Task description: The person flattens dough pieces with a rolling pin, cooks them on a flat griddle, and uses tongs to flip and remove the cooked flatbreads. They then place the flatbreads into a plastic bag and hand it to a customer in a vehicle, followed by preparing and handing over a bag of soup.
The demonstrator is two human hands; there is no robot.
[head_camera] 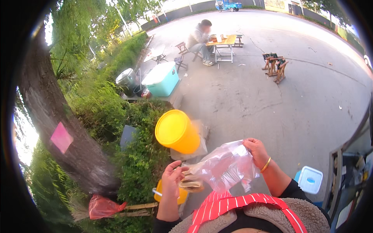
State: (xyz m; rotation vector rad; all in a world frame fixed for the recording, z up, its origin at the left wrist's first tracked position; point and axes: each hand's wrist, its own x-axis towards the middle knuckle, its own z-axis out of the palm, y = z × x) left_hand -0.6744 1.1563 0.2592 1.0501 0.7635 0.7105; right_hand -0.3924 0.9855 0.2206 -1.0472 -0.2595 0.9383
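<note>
A thin clear plastic bag stretches between my two hands in front of my chest. My right hand pinches its upper right edge between thumb and fingers. My left hand is at the bag's left end, beside a folded, tan, flat item that looks like filled flatbread in brown paper. Its fingers are bent near that item and the bag's edge; whether they grip either is unclear. The item lies partly behind the bag's left end.
A yellow lidded bucket stands ahead, left of centre. Beyond it are a turquoise cooler box, folding stools and a person seated at a table. A tree trunk rises at left; a metal-framed cart borders the right.
</note>
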